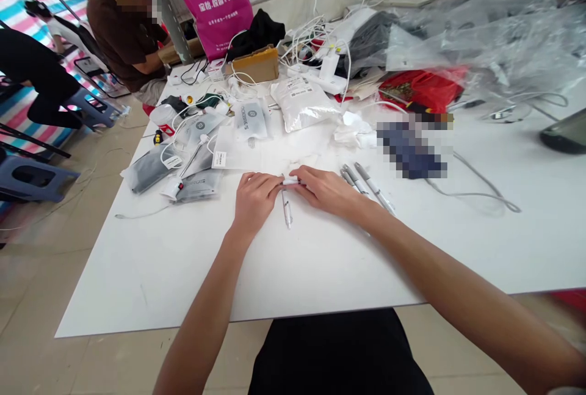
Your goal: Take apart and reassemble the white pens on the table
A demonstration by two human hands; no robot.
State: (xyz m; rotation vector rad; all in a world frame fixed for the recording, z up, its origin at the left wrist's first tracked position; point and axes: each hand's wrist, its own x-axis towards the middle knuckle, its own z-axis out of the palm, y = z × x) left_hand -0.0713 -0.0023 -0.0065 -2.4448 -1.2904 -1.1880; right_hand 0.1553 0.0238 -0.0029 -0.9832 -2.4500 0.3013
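Observation:
Both of my hands meet at the middle of the white table (206, 285), pinching a short white, pen-like piece (290, 181) held level between them. My left hand (257, 196) grips its left end, and my right hand (323, 188) grips its right end; the fingertips partly hide it. Just below, a thin silver-white pen (287, 210) lies on the table, pointing toward me; its far end is near the held piece. Beside my right hand several grey-and-white pens (373, 187) lie side by side, partly covered by my right forearm.
Packaged items in frosted bags (151, 169) and tangled white cables lie at left. A filled white plastic bag (304, 104) sits behind my hands. A red bag (421, 91) and clear plastic wrap (480, 41) crowd the back right. A seated person (126, 28) is at the far left.

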